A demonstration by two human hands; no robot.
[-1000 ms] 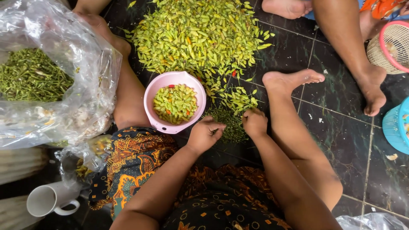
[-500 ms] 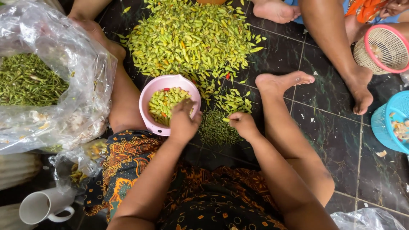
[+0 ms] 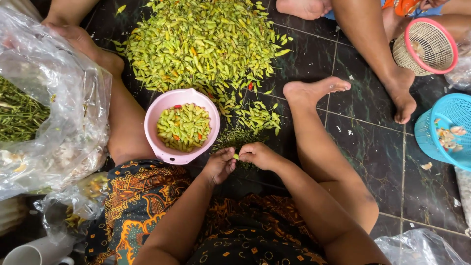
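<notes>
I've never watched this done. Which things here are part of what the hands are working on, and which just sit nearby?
In use:
left hand and right hand, pinching one green chili
chili heap
pink bowl of chilies
stem pile

Nearby:
plastic bag
blue basket
pink-rimmed basket
white mug

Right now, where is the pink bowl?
In the head view, the pink bowl sits on the floor left of centre, against the left leg, just above the left hand.

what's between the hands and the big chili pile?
In the head view, between the left hand, the right hand and the big chili pile lie a small heap of green stems and a smaller cluster of chilies on the dark tile floor.
</notes>
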